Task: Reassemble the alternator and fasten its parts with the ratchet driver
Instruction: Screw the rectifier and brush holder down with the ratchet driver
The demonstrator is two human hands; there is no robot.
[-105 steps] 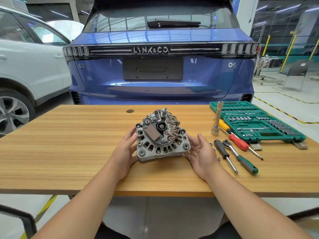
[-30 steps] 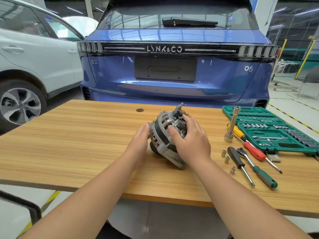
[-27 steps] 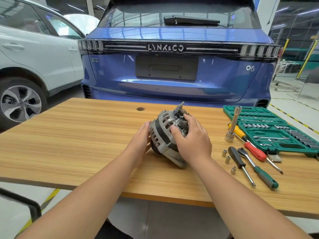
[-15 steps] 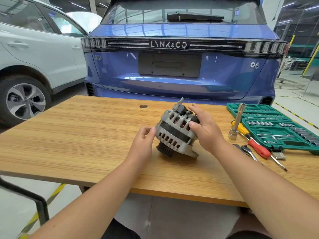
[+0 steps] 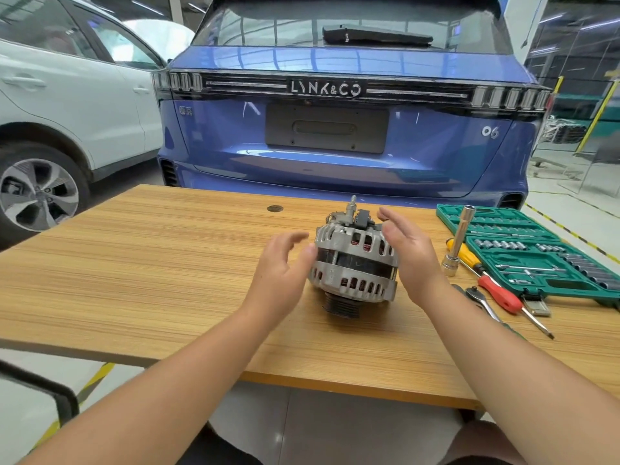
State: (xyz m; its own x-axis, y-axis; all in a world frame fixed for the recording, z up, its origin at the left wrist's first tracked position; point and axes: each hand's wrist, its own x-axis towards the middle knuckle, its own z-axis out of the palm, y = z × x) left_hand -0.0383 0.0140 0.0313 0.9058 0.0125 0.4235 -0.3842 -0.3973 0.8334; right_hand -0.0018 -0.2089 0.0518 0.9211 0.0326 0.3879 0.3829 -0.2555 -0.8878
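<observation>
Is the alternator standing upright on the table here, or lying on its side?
Upright. The alternator stands on its black pulley on the table, threaded stud pointing up; both hands are open beside it.

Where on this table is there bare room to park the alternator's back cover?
The widest bare patch is the table left of the left hand, from the round grommet down to the near edge. Right of the right hand it is crowded: socket case, upright extension, screwdrivers, ratchet.
</observation>
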